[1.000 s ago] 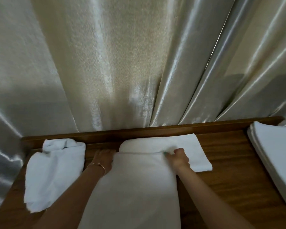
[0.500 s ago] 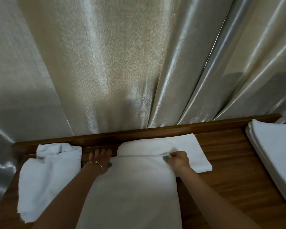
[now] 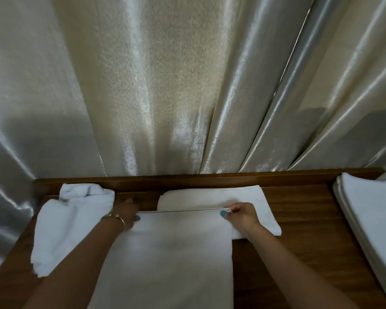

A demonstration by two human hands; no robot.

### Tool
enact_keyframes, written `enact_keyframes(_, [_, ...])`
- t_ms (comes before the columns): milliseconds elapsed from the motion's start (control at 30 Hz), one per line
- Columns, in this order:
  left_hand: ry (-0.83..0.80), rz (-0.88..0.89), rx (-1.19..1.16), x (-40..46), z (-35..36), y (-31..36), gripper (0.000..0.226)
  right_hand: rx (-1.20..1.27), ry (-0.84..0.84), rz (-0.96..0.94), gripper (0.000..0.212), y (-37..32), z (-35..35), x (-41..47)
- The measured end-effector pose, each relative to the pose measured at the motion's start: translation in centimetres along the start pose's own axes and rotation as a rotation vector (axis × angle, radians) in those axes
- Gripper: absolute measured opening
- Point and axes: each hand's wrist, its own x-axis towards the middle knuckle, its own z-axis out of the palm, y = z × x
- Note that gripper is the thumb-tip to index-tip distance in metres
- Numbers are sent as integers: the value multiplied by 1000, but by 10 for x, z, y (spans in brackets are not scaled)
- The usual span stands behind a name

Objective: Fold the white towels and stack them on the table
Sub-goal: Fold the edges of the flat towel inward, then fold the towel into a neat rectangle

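Note:
A long white towel (image 3: 172, 257) lies in front of me on the wooden table (image 3: 299, 230), running toward the near edge. My left hand (image 3: 127, 214) pinches its far left corner and my right hand (image 3: 239, 215) pinches its far right corner, so the far edge is stretched taut between them. That edge lies over a folded white towel (image 3: 210, 197) near the table's back rail. A crumpled white towel (image 3: 69, 224) lies at the left. A stack of folded white towels (image 3: 372, 224) sits at the right edge.
A shiny pale curtain (image 3: 165, 85) hangs directly behind the table's raised back rail (image 3: 187, 177). Bare wood shows between the middle towel and the stack on the right.
Both hands have taken hold of the long towel's far corners and drawn the edge taut and slightly up. The left hand shifted from lying flat beside the towel to gripping its corner.

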Motion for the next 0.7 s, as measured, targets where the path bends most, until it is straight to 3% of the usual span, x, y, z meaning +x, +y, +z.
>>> enact_keyframes(67, [45, -18, -106, -13, -12, -3, 39, 22, -6, -12, 29, -6, -7, -7])
enact_keyframes(300, [56, 35, -63, -78, -63, -14, 35, 65, -54, -78, 23, -29, -40, -51])
enact_keyframes(533, [122, 172, -57, -173, -119, -8, 14, 195, -54, -48, 12, -55, -80, -123])
enact_keyframes(700, [170, 226, -205, -224, -145, -3, 18, 270, 42, -137, 15, -68, -108, -173])
